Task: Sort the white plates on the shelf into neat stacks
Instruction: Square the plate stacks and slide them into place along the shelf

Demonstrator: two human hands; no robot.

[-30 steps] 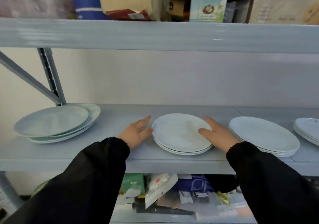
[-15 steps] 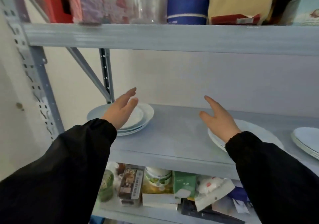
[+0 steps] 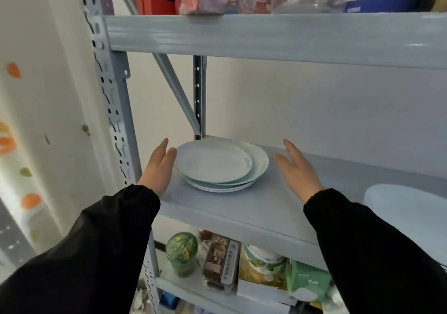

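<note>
The view is swung to the left end of the grey metal shelf [image 3: 242, 207]. The neat stack [image 3: 406, 207] that was flanked by both hands a second ago is now left behind and is seen only as a white edge at the right border. That stack is judged to be finished with.

The leftmost stack of white plates [image 3: 225, 183], standing in the back corner by the upright, is now brought between the hands. It is not yet squared: the top plate [image 3: 212, 161] is seated off-centre, shifted to the left over the wider plates beneath, whose rims are exposed on the right. This stack is judged to be the next to be straightened.

The left hand [image 3: 158, 168] is held flat with fingers straight and together and the palm turned towards the stack, just beside its left rim. Whether the rim is touched cannot be told. The right hand [image 3: 298, 171] is held spread, thumb out, over the bare shelf board and apart from the right rim. Nothing is gripped by either hand
</note>
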